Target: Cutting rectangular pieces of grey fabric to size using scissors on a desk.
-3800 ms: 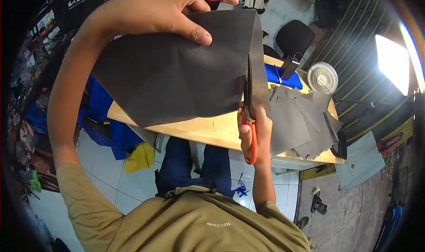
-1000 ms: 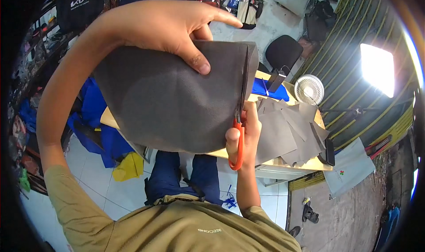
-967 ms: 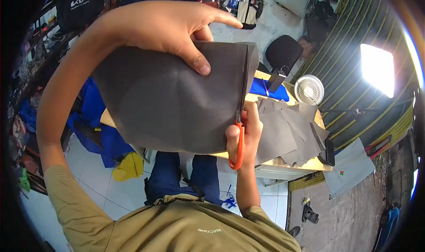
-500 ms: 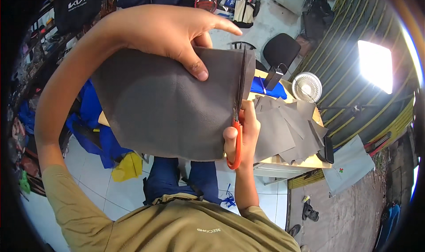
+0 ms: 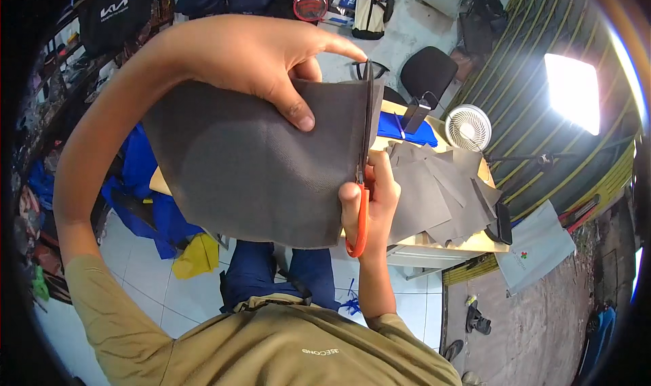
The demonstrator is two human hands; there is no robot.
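A dark grey fabric piece (image 5: 254, 172) hangs in front of me, its top edge gripped by my left hand (image 5: 264, 64). The thumb lies on the near face; the index finger stretches right, close to the scissors' tip. My right hand (image 5: 376, 199) holds orange-handled scissors (image 5: 361, 227) with thumb and fingers at the handles. Their dark blades point upward along the right edge of the fabric and look nearly together. Part of the fabric's far side is hidden.
To the right, a wooden table (image 5: 485, 244) bears a pile of grey fabric pieces (image 5: 434, 193), folded blue cloth (image 5: 424, 134) and a white fan (image 5: 468, 128). A bright lamp (image 5: 573, 93) stands beyond. Blue cloth (image 5: 159, 213) and yellow cloth (image 5: 196, 256) lie low at left.
My left hand and the top of the fabric have shifted slightly down. The scissors' tip now stands by the left index fingertip; the right hand has barely moved.
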